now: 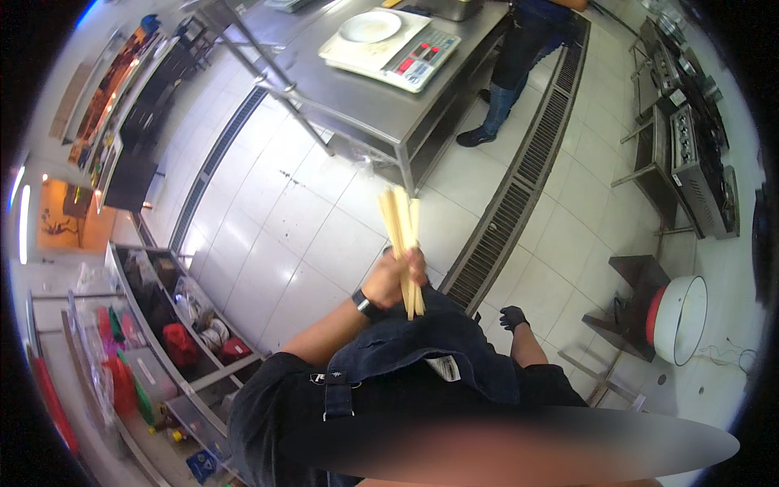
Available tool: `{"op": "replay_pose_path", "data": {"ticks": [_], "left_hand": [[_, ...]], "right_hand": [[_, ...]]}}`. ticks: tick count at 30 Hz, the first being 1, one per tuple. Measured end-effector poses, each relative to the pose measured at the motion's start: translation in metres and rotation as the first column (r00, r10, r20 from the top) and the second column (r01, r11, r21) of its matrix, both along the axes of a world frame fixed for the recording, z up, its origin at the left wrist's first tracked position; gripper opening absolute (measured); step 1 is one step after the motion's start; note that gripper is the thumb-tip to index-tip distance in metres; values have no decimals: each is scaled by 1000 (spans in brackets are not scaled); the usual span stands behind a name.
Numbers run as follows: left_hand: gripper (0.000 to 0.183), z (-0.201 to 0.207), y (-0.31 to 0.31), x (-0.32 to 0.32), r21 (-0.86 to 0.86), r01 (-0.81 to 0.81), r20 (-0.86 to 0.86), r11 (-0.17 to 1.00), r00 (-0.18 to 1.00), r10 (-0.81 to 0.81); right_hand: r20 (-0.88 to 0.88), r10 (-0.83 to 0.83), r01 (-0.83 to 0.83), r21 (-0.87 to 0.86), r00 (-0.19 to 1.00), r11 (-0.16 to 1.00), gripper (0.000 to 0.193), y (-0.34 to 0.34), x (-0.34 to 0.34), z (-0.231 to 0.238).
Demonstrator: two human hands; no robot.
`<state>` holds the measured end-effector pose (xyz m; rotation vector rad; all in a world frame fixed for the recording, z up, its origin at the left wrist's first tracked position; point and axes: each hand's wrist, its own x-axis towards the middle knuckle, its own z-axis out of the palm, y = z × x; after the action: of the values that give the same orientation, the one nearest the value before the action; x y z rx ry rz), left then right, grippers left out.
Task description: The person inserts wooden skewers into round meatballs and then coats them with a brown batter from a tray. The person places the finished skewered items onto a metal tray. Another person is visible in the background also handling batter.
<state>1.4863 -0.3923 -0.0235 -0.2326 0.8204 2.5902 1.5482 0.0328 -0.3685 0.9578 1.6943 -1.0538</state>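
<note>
My left hand (398, 274), bare with a dark watch at the wrist, is closed round a bundle of pale yellow sticks (397, 217). They are long and flat, held upright in front of my apron (422, 341); their ends fan out above the fist and stick out below it. What they are made of I cannot make out. Lower and to the right, my right hand (513, 317) wears a black glove and hangs beside my body. Its fingers look loosely apart, with nothing seen in them.
Ahead stands a steel table (357, 109) with a digital scale (391, 50) and white plate. A person in boots (479, 136) is beside it. A drain grate (507, 219) crosses the tiled floor. Filled shelves (207, 357) are left; stoves (690, 154) and a white basin (680, 321) are right.
</note>
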Motion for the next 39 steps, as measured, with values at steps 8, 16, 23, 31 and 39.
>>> {"op": "replay_pose_path", "data": {"ticks": [8, 16, 23, 31, 39], "left_hand": [[21, 26, 59, -193, -67, 522, -213, 850, 825, -523], [17, 58, 174, -362, -394, 847, -246, 356, 276, -929], [17, 25, 307, -435, -490, 853, -205, 179, 87, -975], [24, 35, 500, -551, -573, 820, -114, 14, -62, -992], [26, 30, 634, -639, -443, 895, -115, 45, -7, -993]], "right_hand": [[-341, -424, 298, -363, 839, 883, 28, 16, -153, 42], [-932, -322, 271, -271, 164, 924, 36, 73, -399, 353], [-744, -651, 64, -664, -147, 745, 38, 107, -475, 430], [-806, -589, 177, -589, -61, 788, 36, 275, -583, 444], [-913, -407, 314, -388, -6, 866, 43, 436, -673, 456]]}}
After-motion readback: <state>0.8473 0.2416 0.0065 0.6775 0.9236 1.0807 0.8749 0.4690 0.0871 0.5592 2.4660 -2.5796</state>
